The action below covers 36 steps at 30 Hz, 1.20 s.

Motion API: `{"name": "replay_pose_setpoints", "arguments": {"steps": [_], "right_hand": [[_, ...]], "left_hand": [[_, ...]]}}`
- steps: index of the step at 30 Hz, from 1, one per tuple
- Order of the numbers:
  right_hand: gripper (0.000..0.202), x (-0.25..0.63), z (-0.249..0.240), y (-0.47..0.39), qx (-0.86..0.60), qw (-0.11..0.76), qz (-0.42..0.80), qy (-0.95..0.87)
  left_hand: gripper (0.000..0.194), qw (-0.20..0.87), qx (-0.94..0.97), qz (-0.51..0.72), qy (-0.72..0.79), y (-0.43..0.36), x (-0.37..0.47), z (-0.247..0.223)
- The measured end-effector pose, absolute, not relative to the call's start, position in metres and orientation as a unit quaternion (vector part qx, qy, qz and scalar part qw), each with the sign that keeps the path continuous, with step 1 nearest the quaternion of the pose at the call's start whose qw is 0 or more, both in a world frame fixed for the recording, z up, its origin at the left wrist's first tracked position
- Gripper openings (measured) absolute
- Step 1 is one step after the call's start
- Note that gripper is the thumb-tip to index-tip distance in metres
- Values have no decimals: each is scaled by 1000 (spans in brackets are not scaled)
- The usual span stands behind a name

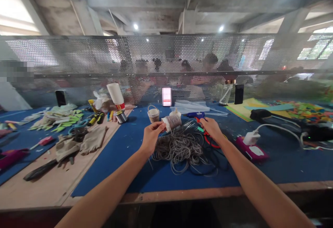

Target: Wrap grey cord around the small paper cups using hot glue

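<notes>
My left hand pinches the white rim of a cup wrapped in grey cord, which lies on its side in the air. My right hand is closed round the handle of a blue glue gun, whose nozzle points left toward the wrapped cup. Below both hands a loose heap of grey cord spreads over the blue mat. Just behind my left hand stands a small cup with a looped handle. Red-orange scissor handles lie under my right hand.
Upright phone at the back centre; stacked paper cups and work gloves to the left. On the right are a purple box with a white charger, yellow sheets and colourful scraps. A perforated metal screen crosses behind; people sit beyond.
</notes>
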State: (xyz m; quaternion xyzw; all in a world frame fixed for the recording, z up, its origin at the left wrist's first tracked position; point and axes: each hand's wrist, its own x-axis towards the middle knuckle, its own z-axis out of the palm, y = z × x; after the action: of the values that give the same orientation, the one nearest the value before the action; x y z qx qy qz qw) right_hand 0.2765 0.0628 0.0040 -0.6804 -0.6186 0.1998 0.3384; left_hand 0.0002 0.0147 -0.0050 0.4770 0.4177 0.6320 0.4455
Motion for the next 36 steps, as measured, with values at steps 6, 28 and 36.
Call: {"name": "replay_pose_setpoints", "arguments": {"steps": [6,28,36], "right_hand": [[32,277,1,68,-707,265,153,-637],[52,289,-17,84,-719,157,108,-669],[53,290,-17,82,-732,133,90,-662]], "left_hand": [[33,443,476,637,414,17,-1,-7],[35,453,473,643,397,20,-1,-9],[30,453,484,638,393,20,0,-10]]}}
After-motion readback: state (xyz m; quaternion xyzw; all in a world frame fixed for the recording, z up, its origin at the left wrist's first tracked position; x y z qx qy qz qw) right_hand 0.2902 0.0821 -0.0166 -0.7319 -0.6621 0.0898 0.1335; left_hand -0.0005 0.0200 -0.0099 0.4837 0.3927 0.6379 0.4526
